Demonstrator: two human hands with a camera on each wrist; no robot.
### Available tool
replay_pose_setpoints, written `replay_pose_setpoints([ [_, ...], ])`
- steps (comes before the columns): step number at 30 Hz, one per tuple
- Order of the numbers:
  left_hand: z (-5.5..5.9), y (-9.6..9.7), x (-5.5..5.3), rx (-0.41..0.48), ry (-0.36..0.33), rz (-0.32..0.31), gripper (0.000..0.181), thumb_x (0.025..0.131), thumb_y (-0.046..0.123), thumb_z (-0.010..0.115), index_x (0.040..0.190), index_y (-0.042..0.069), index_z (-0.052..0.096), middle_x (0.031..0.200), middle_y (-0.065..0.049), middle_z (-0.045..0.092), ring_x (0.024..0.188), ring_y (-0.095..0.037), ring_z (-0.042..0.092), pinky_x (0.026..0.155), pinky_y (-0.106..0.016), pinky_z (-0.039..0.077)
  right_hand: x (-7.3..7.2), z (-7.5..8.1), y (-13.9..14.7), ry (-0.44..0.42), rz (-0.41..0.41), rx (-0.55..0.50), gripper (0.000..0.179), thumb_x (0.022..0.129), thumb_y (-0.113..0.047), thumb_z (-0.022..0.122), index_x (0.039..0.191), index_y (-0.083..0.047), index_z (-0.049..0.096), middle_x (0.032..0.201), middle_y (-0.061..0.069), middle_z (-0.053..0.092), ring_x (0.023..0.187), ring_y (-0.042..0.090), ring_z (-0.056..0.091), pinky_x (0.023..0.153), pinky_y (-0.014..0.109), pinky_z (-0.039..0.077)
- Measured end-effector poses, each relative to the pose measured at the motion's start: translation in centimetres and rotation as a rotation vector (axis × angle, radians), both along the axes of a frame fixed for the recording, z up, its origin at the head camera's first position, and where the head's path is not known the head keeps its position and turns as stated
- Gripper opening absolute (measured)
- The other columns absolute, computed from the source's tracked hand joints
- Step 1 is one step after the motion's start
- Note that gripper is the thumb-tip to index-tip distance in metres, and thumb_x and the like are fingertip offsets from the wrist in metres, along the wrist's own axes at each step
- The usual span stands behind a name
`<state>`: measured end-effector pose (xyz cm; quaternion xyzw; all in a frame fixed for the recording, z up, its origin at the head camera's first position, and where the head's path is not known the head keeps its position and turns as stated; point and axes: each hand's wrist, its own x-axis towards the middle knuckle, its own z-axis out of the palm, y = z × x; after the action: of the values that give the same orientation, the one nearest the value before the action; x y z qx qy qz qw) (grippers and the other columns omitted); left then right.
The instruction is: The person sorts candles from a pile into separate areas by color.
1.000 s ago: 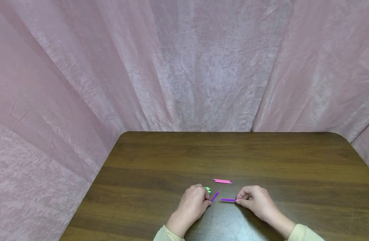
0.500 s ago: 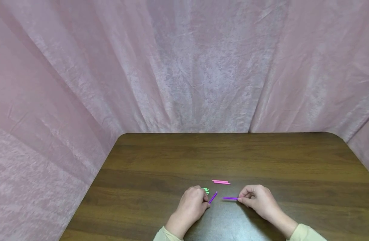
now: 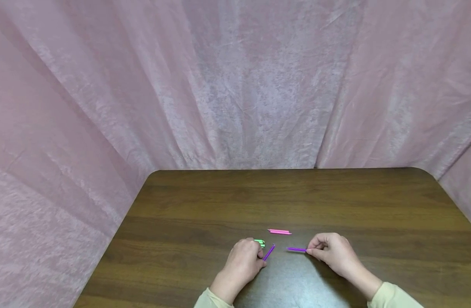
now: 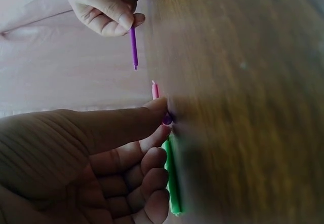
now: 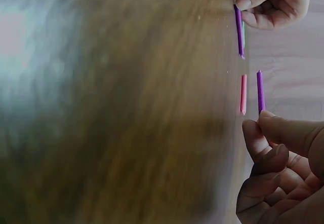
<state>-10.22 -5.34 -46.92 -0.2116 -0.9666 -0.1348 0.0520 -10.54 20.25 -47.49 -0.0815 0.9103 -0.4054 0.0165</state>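
In the head view my left hand (image 3: 243, 261) pinches the near end of a thin purple candle (image 3: 269, 252), which slants away from me with its wick tip pointing far and right. My right hand (image 3: 333, 253) pinches a second purple candle (image 3: 296, 249) by its right end. That candle points left, and the right wrist view shows it raised above the table. A gap separates the two purple candles. Green candles (image 3: 260, 243) lie just beyond my left fingers, partly hidden by that hand. Farther off, two pink candles (image 3: 279, 232) lie side by side.
The brown wood-grain table (image 3: 204, 196) has rounded far corners. Pink velvety curtains (image 3: 258, 85) hang behind it and along its left side. A bright reflection lies on the tabletop between my forearms.
My right hand has moved a little to the right and up with its purple candle, widening the gap between the two purple candles. My left hand stays nearly still. The head view has shifted slightly.
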Motion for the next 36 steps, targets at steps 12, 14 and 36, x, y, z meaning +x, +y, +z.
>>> replay_pose_setpoints([
  [12,0.1,0.3,-0.1,-0.041,-0.004,0.007,0.028,0.061,0.026,0.089,0.061,0.023,0.061,0.064,0.01,0.052,0.061,-0.012,0.055,0.057,-0.026,0.043,-0.6,0.3,1.0,0.019,-0.018,0.049,0.015,0.076,-0.016,0.081,0.071,-0.021,0.068,0.065,-0.014,0.06,0.06,0.001,0.048,0.061,0.025,0.04],
  [14,0.1,0.3,-0.2,-0.046,-0.004,0.012,0.027,0.062,0.026,0.089,0.061,0.022,0.062,0.064,0.01,0.052,0.061,-0.013,0.055,0.058,-0.027,0.043,-0.7,0.4,1.1,0.015,-0.015,0.052,0.015,0.076,-0.016,0.081,0.071,-0.021,0.068,0.065,-0.013,0.06,0.061,0.001,0.049,0.061,0.025,0.04],
  [36,0.1,0.6,-0.1,-0.078,-0.005,0.036,0.028,0.065,0.026,0.088,0.056,0.022,0.061,0.062,0.008,0.053,0.062,-0.015,0.055,0.059,-0.029,0.044,-1.5,0.1,1.6,0.014,0.005,0.096,0.015,0.077,-0.014,0.08,0.07,-0.022,0.068,0.066,-0.012,0.06,0.063,0.002,0.05,0.062,0.026,0.041],
])
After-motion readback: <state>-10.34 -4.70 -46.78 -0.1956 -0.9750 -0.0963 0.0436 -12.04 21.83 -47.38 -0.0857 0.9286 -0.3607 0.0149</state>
